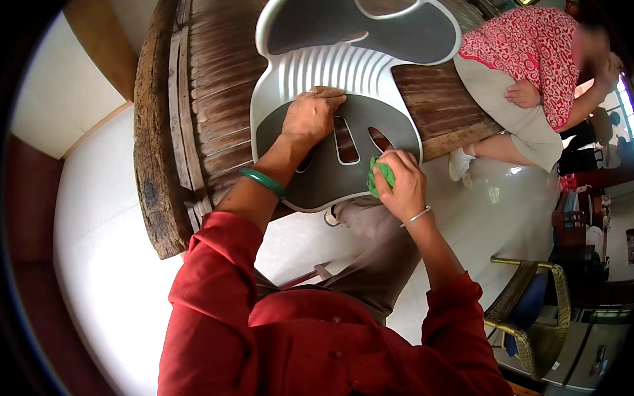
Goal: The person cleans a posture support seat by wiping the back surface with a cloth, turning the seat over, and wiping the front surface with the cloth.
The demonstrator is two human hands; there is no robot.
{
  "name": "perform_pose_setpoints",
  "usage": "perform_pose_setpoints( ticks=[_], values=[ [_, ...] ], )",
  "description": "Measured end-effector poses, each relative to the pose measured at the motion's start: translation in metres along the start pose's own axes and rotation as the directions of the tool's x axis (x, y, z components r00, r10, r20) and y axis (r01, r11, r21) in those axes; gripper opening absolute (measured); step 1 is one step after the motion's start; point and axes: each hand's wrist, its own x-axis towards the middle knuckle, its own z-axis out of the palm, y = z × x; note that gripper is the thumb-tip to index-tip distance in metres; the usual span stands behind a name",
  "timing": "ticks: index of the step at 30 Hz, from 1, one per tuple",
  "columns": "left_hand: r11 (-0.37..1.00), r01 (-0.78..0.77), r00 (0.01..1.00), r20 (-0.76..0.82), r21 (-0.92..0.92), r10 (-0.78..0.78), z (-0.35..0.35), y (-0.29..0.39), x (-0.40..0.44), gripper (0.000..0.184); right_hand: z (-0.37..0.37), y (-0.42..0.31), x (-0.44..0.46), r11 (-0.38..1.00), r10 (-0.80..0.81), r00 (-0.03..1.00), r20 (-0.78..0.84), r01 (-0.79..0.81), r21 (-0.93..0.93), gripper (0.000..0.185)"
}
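Observation:
A white plastic seat (335,69) with grey pads and a ribbed middle lies on a wooden slatted bench in front of me. My left hand (313,117), below a green bangle, presses on the seat near the ribs with its fingers bent together. The fingertips are partly hidden. My right hand (403,183) is closed around a crumpled green cloth (381,176) at the seat's near right edge. Close by are the slots in the lower grey pad (317,187).
The wooden bench (223,90) has a thick, rough edge beam (158,150) on the left. Another person (520,72) in a red patterned top sits on the bench at right. A woven-frame chair (536,310) stands on the pale floor (98,260) at lower right.

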Motion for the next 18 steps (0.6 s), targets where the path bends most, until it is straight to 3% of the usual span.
perform_pose_setpoints(
  ticks=[5, 7, 10, 12, 13, 16, 18],
  values=[
    [0.999, -0.032, 0.999, 0.001, 0.003, 0.032, 0.001, -0.001, 0.000, 0.026, -0.004, -0.010, -0.005, 1.000, 0.011, 1.000, 0.001, -0.010, -0.014, 0.013],
    [0.999, -0.045, 0.999, 0.014, 0.024, 0.045, 0.003, -0.002, -0.003, 0.030, 0.001, -0.006, -0.002, 0.998, -0.062, 0.998, -0.019, 0.062, -0.021, 0.012],
    [0.999, -0.042, 0.994, 0.098, 0.000, 0.042, 0.002, -0.002, 0.000, 0.043, 0.015, 0.001, 0.020, 0.997, -0.079, 0.997, 0.001, 0.079, 0.014, 0.013],
    [1.000, -0.014, 0.983, 0.181, -0.023, 0.018, -0.008, 0.003, 0.002, 0.049, 0.033, 0.009, 0.044, 0.997, -0.009, 0.993, 0.119, 0.001, 0.074, 0.030],
    [0.999, -0.032, 0.983, 0.182, -0.007, 0.033, -0.005, -0.003, 0.001, 0.052, 0.052, 0.018, 0.056, 0.998, -0.057, 0.995, 0.085, 0.054, 0.038, 0.036],
    [0.994, -0.070, 0.992, 0.104, -0.079, 0.078, -0.008, 0.003, 0.002, 0.046, 0.079, 0.025, 0.095, 0.995, 0.026, 0.988, 0.151, -0.011, -0.100, 0.045],
    [0.992, -0.107, 0.990, 0.085, -0.059, 0.112, 0.000, -0.003, -0.007, 0.043, 0.079, 0.018, 0.106, 0.981, 0.079, 0.991, 0.106, -0.058, -0.186, 0.043]
  ],
)
